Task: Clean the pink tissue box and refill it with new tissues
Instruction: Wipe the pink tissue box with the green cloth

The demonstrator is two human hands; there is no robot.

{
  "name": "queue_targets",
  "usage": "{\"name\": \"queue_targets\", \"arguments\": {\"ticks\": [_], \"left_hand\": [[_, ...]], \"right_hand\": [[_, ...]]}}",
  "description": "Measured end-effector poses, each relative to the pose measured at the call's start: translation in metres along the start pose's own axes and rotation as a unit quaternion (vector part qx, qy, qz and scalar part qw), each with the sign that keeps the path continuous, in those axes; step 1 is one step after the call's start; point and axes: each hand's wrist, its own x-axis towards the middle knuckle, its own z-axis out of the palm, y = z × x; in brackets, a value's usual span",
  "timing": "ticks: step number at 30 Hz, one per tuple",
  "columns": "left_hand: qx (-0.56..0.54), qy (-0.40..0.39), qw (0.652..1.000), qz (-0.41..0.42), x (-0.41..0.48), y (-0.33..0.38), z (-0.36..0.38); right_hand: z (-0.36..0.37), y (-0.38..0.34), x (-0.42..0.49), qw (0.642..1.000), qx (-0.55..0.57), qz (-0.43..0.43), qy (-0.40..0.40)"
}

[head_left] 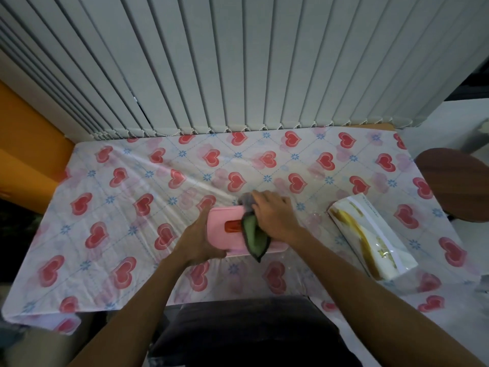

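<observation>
The pink tissue box (225,239) lies flat in the middle of the table, its red slot facing up. My left hand (201,239) grips the box's left end and holds it down. My right hand (275,213) presses a green and grey cloth (254,237) onto the right half of the box lid. The cloth hangs over the box's near edge and hides that part of the lid. A white and gold pack of new tissues (370,237) lies on the table to the right, apart from both hands.
The table wears a heart-patterned cloth (119,207). Grey vertical blinds (238,62) hang behind it. A dark round stool (455,184) stands at the right, a black chair seat (246,332) sits at the near edge, and an orange wall (23,154) is on the left.
</observation>
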Motion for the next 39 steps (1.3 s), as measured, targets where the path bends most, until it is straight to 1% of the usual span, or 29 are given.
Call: {"name": "queue_targets", "arguments": {"ticks": [2,4,5,6,7,9,11,12,14,15,16,19,22,23,24,25,26,27,28,29,30,31,33,34,36,38,39], "left_hand": [[-0.013,0.001,1.0,0.0,-0.001,0.0,0.001],[-0.014,0.007,1.0,0.001,-0.003,0.002,0.004],[-0.007,0.014,1.0,-0.005,-0.006,-0.001,0.004],[-0.005,0.017,1.0,-0.003,-0.005,0.001,0.005],[-0.004,0.015,1.0,-0.001,-0.007,0.002,0.007],[-0.002,0.012,1.0,-0.004,-0.006,0.003,0.004],[0.005,0.01,1.0,-0.016,-0.003,-0.003,0.004],[0.022,0.016,0.999,-0.019,-0.003,-0.004,0.005],[0.041,0.029,0.998,-0.034,-0.002,-0.01,0.008],[0.031,0.037,0.998,-0.048,0.001,-0.011,0.01],[0.021,0.045,0.997,-0.061,0.002,-0.01,0.011],[0.028,0.063,0.996,-0.063,-0.002,-0.011,0.012],[0.03,0.047,0.995,-0.079,0.0,0.001,0.014],[0.032,0.014,0.996,-0.081,0.0,-0.001,0.012],[0.059,-0.043,0.997,-0.029,-0.006,-0.008,0.011],[0.051,-0.043,0.995,-0.068,-0.004,-0.005,0.008],[0.016,-0.04,0.994,-0.097,-0.006,-0.002,0.005],[0.015,-0.03,0.997,-0.064,-0.003,-0.004,0.006],[0.02,-0.012,0.998,-0.05,0.0,0.002,0.009],[0.0,0.006,0.999,-0.046,-0.003,0.002,0.008],[-0.016,0.002,0.999,-0.033,-0.012,-0.002,0.005],[-0.016,0.015,0.999,-0.028,-0.01,-0.004,0.006],[-0.032,0.021,0.999,-0.013,-0.006,-0.003,0.01],[-0.044,0.019,0.999,-0.009,-0.003,0.0,0.01],[-0.038,0.017,0.999,0.007,-0.005,0.002,0.01],[-0.04,0.017,0.999,0.016,-0.006,0.001,0.01],[-0.037,0.02,0.999,0.018,-0.005,0.002,0.01]], "right_hand": [[-0.013,0.039,-0.003,0.997,0.03,0.063,-0.027],[-0.031,0.075,-0.009,0.983,0.052,0.162,-0.07],[-0.037,0.084,-0.011,0.972,0.065,0.215,-0.071],[-0.046,0.09,-0.014,0.962,0.08,0.254,-0.054],[-0.052,0.089,-0.016,0.959,0.099,0.266,-0.023],[-0.06,0.061,-0.007,0.962,0.133,0.23,0.055],[-0.061,0.01,0.004,0.971,0.145,0.156,0.111],[-0.056,-0.015,0.007,0.978,0.138,0.11,0.107],[-0.027,-0.061,0.008,0.992,0.115,0.011,0.046],[-0.008,-0.078,0.006,0.994,0.101,-0.027,0.012],[0.008,-0.089,0.004,0.995,0.089,-0.047,-0.002],[0.035,-0.091,-0.003,0.994,0.083,-0.065,0.028],[0.038,-0.067,-0.022,0.988,0.086,-0.129,0.022],[0.039,-0.058,-0.032,0.985,0.078,-0.15,0.018],[0.039,-0.048,-0.043,0.984,0.068,-0.166,0.012],[0.036,-0.038,-0.053,0.982,0.061,-0.179,0.005],[0.032,-0.027,-0.061,0.981,0.057,-0.187,0.003],[0.026,-0.014,-0.066,0.981,0.051,-0.186,0.009],[0.02,-0.001,-0.071,0.982,0.043,-0.18,0.024],[0.012,0.012,-0.074,0.983,0.029,-0.176,0.042],[0.004,0.022,-0.076,0.983,0.009,-0.178,0.055],[-0.003,0.031,-0.077,0.982,-0.01,-0.179,0.064],[-0.016,0.042,-0.074,0.985,-0.013,-0.155,0.077],[-0.023,0.045,-0.07,0.989,-0.003,-0.122,0.087],[-0.039,0.049,-0.054,0.992,0.013,-0.032,0.122],[-0.058,0.049,-0.031,0.987,0.014,0.059,0.15],[-0.066,0.045,-0.02,0.983,0.02,0.084,0.159]]}}
